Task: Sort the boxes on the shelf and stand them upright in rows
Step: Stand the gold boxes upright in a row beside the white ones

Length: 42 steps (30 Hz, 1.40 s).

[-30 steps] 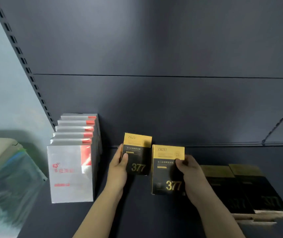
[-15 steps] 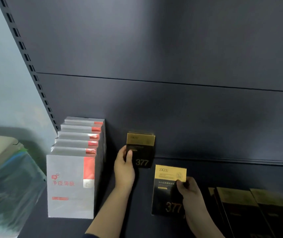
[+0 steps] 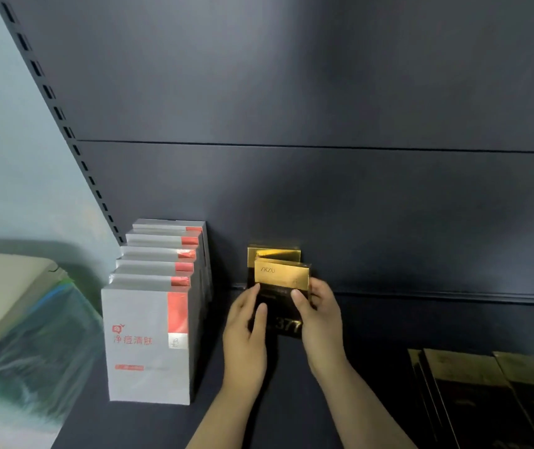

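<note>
Two black-and-gold boxes marked 377 stand upright near the back of the dark shelf (image 3: pixel 388 325). The rear box (image 3: pixel 273 253) is against the back panel, only its gold top showing. The front box (image 3: pixel 283 280) stands right before it. My left hand (image 3: pixel 246 322) grips the front box's left edge and my right hand (image 3: pixel 319 315) grips its right edge. A row of white-and-red boxes (image 3: pixel 149 338) stands upright to the left. More black-and-gold boxes (image 3: pixel 485 393) lie flat at the lower right.
A stack of plastic-wrapped material (image 3: pixel 23 335) lies off the shelf's left end. The slotted shelf upright (image 3: pixel 61 118) slants along the left. The dark back panel (image 3: pixel 324 189) closes the shelf behind the boxes.
My right hand carried its box back and left until it stands in front of the first box. My left hand shifted from the rear box onto the front one.
</note>
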Available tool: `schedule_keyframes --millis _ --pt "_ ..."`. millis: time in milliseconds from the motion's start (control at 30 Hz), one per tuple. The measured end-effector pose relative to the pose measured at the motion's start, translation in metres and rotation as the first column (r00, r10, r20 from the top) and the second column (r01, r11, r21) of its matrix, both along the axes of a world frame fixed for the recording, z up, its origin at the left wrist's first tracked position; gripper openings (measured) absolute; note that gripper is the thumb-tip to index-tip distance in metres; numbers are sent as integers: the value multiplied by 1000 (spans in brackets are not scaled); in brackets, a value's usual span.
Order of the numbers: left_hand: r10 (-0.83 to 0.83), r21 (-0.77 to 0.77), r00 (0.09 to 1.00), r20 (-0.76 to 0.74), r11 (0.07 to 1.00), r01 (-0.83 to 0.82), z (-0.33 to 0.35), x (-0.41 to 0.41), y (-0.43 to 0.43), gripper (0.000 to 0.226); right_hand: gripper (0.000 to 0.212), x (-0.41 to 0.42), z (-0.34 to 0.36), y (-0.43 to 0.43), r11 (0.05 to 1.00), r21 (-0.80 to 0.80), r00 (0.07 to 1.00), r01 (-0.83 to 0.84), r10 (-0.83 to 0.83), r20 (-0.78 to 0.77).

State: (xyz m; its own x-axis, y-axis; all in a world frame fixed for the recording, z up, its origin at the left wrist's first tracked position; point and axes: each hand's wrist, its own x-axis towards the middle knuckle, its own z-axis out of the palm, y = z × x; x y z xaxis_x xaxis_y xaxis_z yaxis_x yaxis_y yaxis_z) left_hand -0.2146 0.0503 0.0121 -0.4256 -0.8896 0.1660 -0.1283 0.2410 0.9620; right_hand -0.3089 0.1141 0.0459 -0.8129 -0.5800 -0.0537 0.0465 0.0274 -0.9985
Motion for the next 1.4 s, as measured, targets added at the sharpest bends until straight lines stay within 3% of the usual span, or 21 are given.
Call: schedule_keyframes --millis 167,300,600,767,900,1000,1100,1167,1267,1400 --pt "89 -30 993 79 996 -87 -2 -7 -7 57 53 -6 -13 -21 994 47 995 96 -95 -11" --pt "64 -56 993 103 997 -58 -7 -7 -11 53 46 -5 -17 -29 990 134 995 -40 53 -90" --pt "35 -11 991 126 999 -34 -7 -5 -13 49 46 -5 -16 -30 979 202 989 -40 68 -131" --pt "12 -36 990 141 999 -7 -5 3 -5 52 73 -5 -10 -13 973 226 994 -38 59 -88" --pt "41 -38 977 208 999 -34 -6 12 18 57 81 -1 -3 18 967 256 994 -11 39 -102" --pt "54 -121 987 150 992 -36 1 9 42 60 76 -6 16 37 967 253 985 20 24 -168" --pt "-81 -103 992 102 990 92 12 -4 60 59 64 -12 44 46 959 282 947 32 61 -316" --pt "-208 -17 976 71 978 209 21 -17 71 53 57 -16 59 52 944 330 919 28 106 -381" --pt "-349 143 937 -28 926 349 34 -36 86 36 50 -23 72 68 918 395 934 -28 165 -317" --pt "-408 280 912 -42 871 403 39 -57 106 55 42 -32 77 104 922 386 938 37 101 -332"
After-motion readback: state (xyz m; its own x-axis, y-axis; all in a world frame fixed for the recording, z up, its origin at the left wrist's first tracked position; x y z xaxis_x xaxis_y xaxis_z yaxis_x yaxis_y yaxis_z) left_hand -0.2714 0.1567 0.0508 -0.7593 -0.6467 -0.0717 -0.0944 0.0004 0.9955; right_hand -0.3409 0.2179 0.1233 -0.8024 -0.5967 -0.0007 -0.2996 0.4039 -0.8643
